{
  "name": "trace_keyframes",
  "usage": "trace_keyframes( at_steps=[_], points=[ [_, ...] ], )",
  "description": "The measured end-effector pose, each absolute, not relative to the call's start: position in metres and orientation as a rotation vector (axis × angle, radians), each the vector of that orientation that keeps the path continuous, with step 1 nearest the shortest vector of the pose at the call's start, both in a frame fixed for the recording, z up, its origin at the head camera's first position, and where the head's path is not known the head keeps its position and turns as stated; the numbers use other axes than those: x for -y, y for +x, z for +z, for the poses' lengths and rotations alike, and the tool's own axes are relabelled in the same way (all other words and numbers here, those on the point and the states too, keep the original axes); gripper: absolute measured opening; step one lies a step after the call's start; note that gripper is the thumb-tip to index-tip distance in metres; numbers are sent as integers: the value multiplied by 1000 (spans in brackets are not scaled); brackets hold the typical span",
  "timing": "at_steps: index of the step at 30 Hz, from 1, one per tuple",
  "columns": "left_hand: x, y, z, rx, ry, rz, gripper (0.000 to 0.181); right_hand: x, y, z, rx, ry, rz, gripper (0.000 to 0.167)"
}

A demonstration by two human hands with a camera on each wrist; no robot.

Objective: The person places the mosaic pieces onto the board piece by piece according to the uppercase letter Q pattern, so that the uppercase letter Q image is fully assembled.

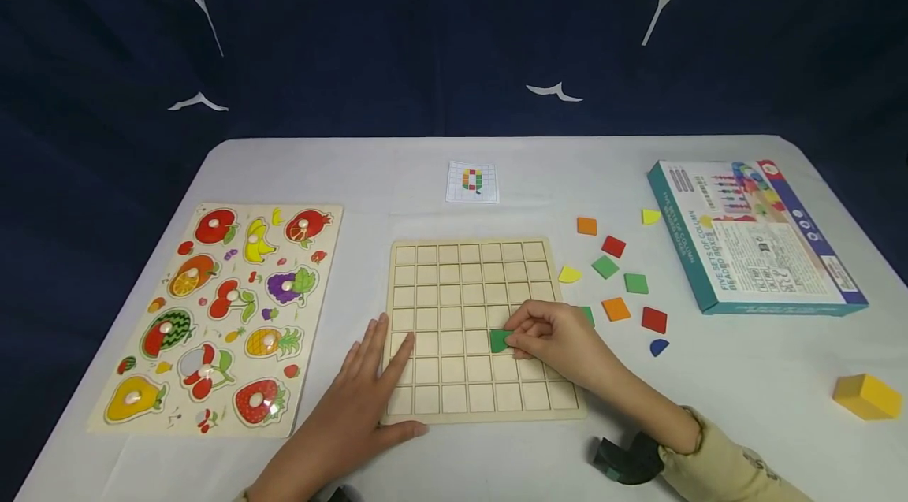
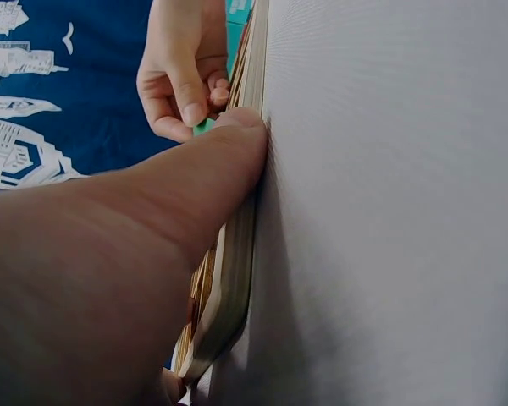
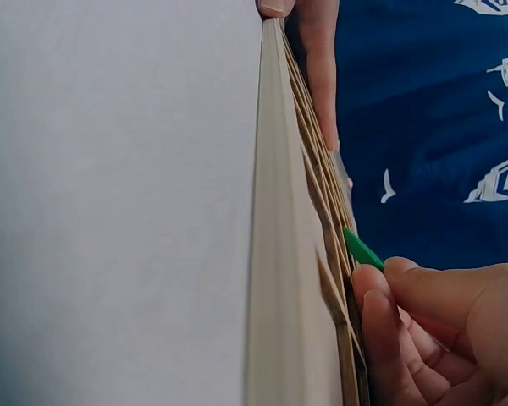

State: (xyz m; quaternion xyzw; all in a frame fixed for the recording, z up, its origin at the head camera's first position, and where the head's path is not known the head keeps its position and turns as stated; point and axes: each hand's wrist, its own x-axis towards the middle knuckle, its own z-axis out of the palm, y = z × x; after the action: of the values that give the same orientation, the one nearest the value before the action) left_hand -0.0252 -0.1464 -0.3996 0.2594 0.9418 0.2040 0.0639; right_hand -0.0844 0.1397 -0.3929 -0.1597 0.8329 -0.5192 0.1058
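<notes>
A pale wooden grid board (image 1: 470, 250) lies flat on the white table. My right hand (image 1: 560, 340) pinches a green tile (image 1: 500, 340) between thumb and fingers, over a cell right of the board's middle. In the right wrist view the green tile (image 3: 364, 249) is tilted, one end at the grid's ridges. My left hand (image 1: 358, 392) rests at the board's left edge with its fingers extended. The left wrist view shows its thumb (image 2: 212, 161) against the board's near edge. Loose tiles, such as an orange tile (image 1: 615, 309) and a red tile (image 1: 654, 320), lie right of the board.
A small pattern card (image 1: 473, 197) lies behind the board. To the left is a fruit puzzle board (image 1: 234, 313). A teal-edged box (image 1: 766, 242) lies at the right, with a yellow block (image 1: 867, 397) nearer the front. A blue half-round piece (image 1: 659, 347) is among the tiles.
</notes>
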Motion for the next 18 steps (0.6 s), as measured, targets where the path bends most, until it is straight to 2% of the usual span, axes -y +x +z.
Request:
trace_keyframes(
  at_steps=[18],
  points=[
    [146, -25, -399, -2829, 772, 614, 100, -139, -83, -390, -2632, -562, -1416, 12]
  ],
)
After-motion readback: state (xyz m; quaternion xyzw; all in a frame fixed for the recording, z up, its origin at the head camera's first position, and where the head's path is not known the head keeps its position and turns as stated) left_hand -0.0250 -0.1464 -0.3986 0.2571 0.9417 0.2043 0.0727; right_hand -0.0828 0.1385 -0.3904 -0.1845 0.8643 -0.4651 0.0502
